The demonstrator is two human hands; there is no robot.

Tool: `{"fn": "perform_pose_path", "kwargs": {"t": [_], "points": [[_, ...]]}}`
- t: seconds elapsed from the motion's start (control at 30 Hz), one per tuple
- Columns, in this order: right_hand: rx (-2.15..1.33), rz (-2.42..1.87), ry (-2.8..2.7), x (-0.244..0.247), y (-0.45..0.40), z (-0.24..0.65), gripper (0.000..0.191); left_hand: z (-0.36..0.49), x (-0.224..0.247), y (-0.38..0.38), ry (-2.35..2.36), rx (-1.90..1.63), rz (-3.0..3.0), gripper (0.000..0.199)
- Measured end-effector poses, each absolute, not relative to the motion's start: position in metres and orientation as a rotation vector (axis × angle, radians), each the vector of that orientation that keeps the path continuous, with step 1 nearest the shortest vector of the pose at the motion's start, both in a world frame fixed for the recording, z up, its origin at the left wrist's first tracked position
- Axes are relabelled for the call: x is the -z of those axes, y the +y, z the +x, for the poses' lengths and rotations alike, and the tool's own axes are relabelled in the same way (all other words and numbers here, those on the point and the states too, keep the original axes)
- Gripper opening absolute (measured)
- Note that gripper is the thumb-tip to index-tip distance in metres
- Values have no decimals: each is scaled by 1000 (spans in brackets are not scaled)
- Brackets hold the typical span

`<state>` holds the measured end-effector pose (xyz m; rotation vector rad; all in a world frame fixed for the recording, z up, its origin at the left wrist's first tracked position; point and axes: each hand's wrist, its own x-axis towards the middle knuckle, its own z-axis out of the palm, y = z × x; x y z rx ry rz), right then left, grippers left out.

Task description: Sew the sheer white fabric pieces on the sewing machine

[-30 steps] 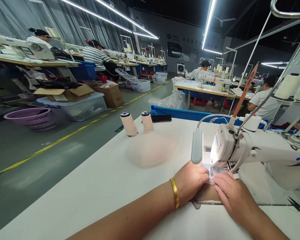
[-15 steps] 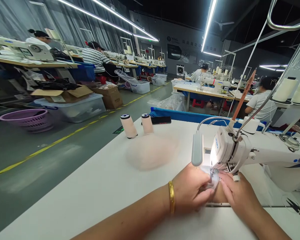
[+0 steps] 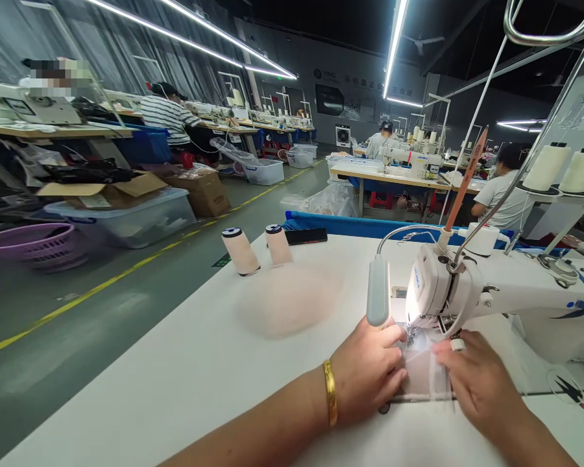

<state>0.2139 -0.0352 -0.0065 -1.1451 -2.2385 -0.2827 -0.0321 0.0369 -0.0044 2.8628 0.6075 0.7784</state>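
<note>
Sheer white fabric [image 3: 421,373] lies between left hand [image 3: 370,366] and right hand [image 3: 477,376] at a sewing machine [image 3: 431,285]

Thin and see-through, the fabric sits under the machine's needle area, its far part washed out by glare from a slim grey lamp [image 3: 378,292]. Its near right side falls in loose, filmy folds. Smooth white plastic covers the machine's rounded head; the rest of its body runs out past the right edge of the view.

On the matte white surface [image 3: 175,370], peach mesh [image 3: 292,301] spreads in a soft oval mound whose outline fades and is hard to make out. Beyond it stand a tapered peach thread cone [image 3: 241,251] and a second cone [image 3: 278,245], with a flat black box [image 3: 309,236] just beside the latter.

The left hand lies back upward, fingers curled at the fabric's left side; its thumb cannot be made out, so whether that grip is pinching cannot be told. A shiny gold bangle [image 3: 329,392] circles the wrist. The right hand is blurred, knuckles bent, its grip drawn together on the fabric's right side. Both forearms slant inward, cut off by the frame.
</note>
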Motion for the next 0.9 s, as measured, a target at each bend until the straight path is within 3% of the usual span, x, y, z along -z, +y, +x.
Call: {"fn": "perform_pose_path", "kwargs": {"t": [0.1, 0.17, 0.27, 0.5, 0.9], "points": [[65, -1148, -2369, 7, -37, 199, 36, -32, 2, 33, 579, -717, 2810, 10], [221, -1261, -2320, 9, -33, 200, 35, -32, 1, 30, 578, -698, 2768, 5], [431, -1302, -2214, 12, -28, 208, 34, -30, 3, 26, 572, -702, 2736, 10], [97, -1170, -2379, 16, -35, 194, 38, -30, 8, 25, 560, -743, 2770, 10], [122, -1123, -2378, 18, -35, 192, 37, -34, 5, 23, 560, -787, 2800, 9]]}}
